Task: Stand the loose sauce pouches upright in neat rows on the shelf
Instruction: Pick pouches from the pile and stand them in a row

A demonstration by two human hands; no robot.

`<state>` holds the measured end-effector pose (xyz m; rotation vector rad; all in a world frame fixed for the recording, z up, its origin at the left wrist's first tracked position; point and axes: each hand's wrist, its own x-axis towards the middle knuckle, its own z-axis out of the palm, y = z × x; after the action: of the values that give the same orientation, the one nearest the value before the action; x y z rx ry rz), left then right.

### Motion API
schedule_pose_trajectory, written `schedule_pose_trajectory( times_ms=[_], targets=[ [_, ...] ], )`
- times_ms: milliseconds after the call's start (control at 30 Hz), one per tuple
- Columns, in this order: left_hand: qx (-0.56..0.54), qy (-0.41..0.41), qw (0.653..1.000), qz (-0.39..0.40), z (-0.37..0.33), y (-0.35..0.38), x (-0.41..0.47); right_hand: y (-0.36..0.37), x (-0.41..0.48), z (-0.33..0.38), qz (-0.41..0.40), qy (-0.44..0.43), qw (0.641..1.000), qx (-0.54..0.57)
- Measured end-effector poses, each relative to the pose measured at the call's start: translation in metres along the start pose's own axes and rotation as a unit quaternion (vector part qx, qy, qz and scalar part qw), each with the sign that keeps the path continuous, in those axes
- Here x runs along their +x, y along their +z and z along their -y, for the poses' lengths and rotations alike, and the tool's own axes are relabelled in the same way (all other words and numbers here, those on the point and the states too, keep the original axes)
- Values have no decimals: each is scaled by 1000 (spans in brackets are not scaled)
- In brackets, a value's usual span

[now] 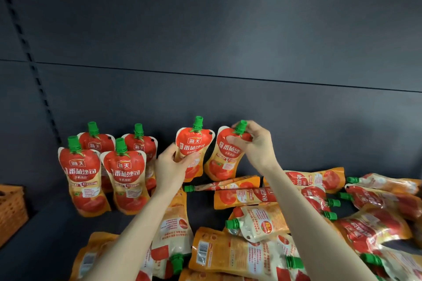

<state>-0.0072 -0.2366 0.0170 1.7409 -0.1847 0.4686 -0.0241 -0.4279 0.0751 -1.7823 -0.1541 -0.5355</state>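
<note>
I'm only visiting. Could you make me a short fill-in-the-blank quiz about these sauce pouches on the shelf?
1. Left of the left hand, the standing pouches number ____.
2. The right hand grips the tilted pouch at its green ____.
3. The left hand holds the middle pouch ____, not lying down like the loose pile.

Missing words: four; cap; upright.

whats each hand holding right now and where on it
The left hand grips one upright red-and-orange plastic sauce pouch at its narrow waist; the right hand pinches the neighbouring pouch by its green spout cap.
</note>
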Motion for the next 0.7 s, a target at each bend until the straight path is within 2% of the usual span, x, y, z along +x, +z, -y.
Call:
schedule_pose_trajectory(
  times_ms=[133, 300, 400, 700],
  targets=[
    [-44, -44, 998, 32, 11, 7, 0, 1, -1, -25, -20, 65, 998, -1],
    [-59, -55, 993, 87, 18, 8, 3, 0, -15, -40, -8, 119, 993, 3],
    [-75, -53, 991, 92, 19, 5, 1, -4, -19, -48, 4, 122, 993, -3],
    [-52, -37, 993, 95, 20, 10, -2, -22, 0, -32, 96, 110, 982, -124]
  ],
)
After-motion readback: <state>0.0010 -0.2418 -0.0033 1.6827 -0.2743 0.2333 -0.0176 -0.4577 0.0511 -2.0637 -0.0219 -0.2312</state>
